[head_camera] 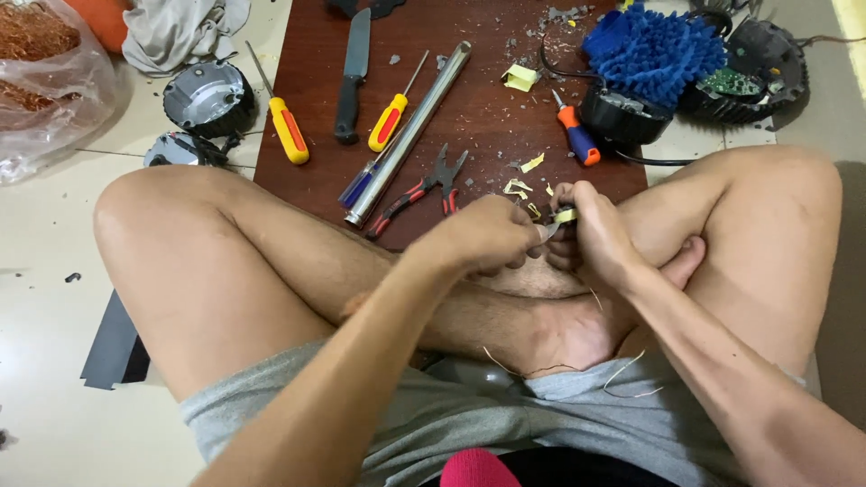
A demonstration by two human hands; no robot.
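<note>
Above crossed legs, left hand point(483, 236) and right hand point(591, 236) both close tightly on a small yellow-taped part point(564, 216), near pliers point(424, 189) on the board point(487, 108).

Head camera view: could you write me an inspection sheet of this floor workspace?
Surface: dark red-brown board on pale tiled floor, strewn with grey crumbs.
Job's things: small piece wrapped in yellowish tape, held between both hands.
Clutter: two yellow screwdrivers, orange-blue screwdriver, knife, metal tube, red-handled pliers, tape scraps.
Hands: left hand grips a thin metal tool; right hand shut on the piece.
Cables: black cord by round black housing.
Surroundings: blue mop pad, grey cloth, bag of copper wire.
</note>
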